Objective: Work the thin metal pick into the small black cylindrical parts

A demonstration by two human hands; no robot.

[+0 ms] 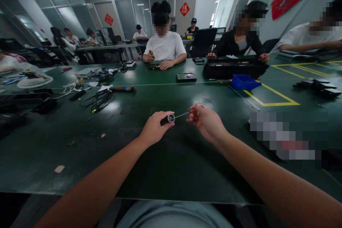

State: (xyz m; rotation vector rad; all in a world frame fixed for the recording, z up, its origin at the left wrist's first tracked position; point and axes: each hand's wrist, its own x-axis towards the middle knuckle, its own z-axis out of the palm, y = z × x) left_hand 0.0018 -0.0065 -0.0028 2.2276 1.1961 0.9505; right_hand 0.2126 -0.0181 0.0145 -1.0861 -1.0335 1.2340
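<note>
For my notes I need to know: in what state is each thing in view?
left hand: closed on small spool
right hand: pinching thin wire
thin wire: drawn out between spool and right hand
blue bin: resting on green table
black cable: lying loosely coiled

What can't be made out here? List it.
Head view only:
- Small spool in left hand: fingers cover its body.
- Thin wire: end hidden inside right hand.
- Pixelated patch on table: blurred.
- Black tray contents: too small.

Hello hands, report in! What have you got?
Left hand grips small spool. Right hand pinches its wire, drawn out. Green table beneath.
</note>
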